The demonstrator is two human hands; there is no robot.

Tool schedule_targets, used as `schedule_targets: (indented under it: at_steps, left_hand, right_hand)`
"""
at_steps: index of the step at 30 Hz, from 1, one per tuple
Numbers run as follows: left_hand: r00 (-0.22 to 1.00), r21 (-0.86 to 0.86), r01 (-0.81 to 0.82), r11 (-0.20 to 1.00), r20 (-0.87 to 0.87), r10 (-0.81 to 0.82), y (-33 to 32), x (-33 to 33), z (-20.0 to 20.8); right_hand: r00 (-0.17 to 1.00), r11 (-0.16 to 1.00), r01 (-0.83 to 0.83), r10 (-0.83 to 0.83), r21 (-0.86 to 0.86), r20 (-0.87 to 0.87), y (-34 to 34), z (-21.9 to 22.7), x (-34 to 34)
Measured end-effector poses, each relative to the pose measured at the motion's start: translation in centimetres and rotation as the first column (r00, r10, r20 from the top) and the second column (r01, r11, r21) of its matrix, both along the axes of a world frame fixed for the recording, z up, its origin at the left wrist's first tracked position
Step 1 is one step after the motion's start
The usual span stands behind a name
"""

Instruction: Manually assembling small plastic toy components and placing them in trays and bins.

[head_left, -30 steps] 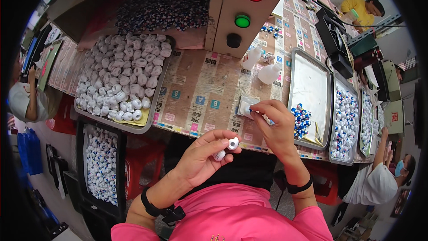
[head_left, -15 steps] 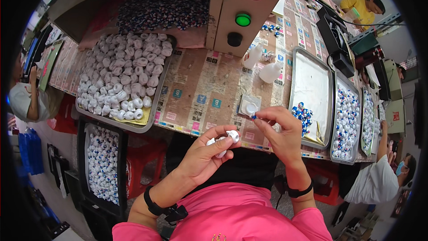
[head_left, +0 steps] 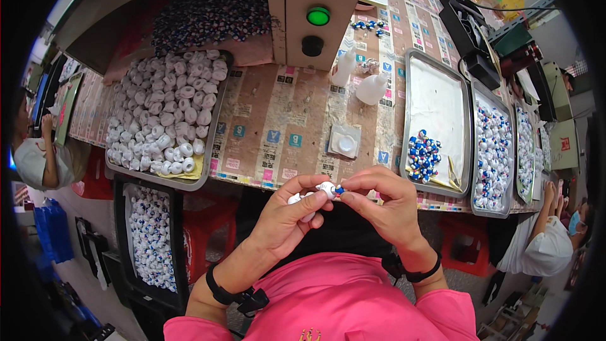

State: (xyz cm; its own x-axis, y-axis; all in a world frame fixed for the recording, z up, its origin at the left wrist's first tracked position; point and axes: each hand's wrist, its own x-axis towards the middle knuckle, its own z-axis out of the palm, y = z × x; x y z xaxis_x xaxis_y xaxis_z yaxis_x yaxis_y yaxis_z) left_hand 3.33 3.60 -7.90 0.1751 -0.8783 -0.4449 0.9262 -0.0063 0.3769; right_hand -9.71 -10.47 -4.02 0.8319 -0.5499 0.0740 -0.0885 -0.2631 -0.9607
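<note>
Left grip (head_left: pixel 278 218): closed between thumb and fingers on a rounded white piece (head_left: pixel 327 188), with more white pieces (head_left: pixel 294 199) tucked among the fingers.
Right grip (head_left: pixel 394 208): thumb and forefinger pinched nearly together on a small blue piece (head_left: pixel 339 190).
White piece to blue piece: the white one lies just left of the right fingertips, the blue one at its right-hand end; whether they touch or one sits inside the other, I cannot tell.
Long axis: the white piece appears to point left to right, roughly in line with the blue piece.
Nearer hand: the left carries the white piece; the right is just beside it.
Place: both pieces are held up by the near edge of the tabletop (head_left: pixel 252 110).
Beyond the hands: a white round dish (head_left: pixel 346 144) on a small pad, two white bottles (head_left: pixel 371 89) behind it.
Left side: a grey tray (head_left: pixel 214 132) heaped with white pieces.
Right side: a paper-lined tray (head_left: pixel 435 98) with a cluster of blue-and-white pieces (head_left: pixel 423 156).
</note>
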Motion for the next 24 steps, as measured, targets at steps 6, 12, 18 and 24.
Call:
schedule_targets:
  at_steps: [6, 12, 18, 24]
  left_hand:
    - [0.998, 0.038, 0.025, 0.999, 0.062, -0.028, 0.2, 0.0, -0.2]
    - [0.991, 0.055, 0.019, 0.998, 0.128, -0.026, 0.3, -0.2, -0.2]
    - [0.955, 0.058, 0.013, 0.998, 0.295, -0.029, 0.5, -0.4, 0.4]
    - [0.968, 0.066, 0.000, 0.998, 0.249, -0.017, 0.4, -0.1, 0.9]
  right_hand:
    - [1.000, 1.000, -0.001, 0.001, -0.001, 0.000, -0.1, -0.5, -0.3]
    - [0.998, 0.993, -0.022, 0.014, 0.119, 0.069, 0.1, -1.5, -0.4]
    - [0.995, 0.997, -0.031, 0.024, 0.077, 0.094, 0.6, -1.2, -0.7]
    - [0.992, 0.998, -0.069, 0.068, 0.007, 0.110, 0.3, -0.8, -0.6]
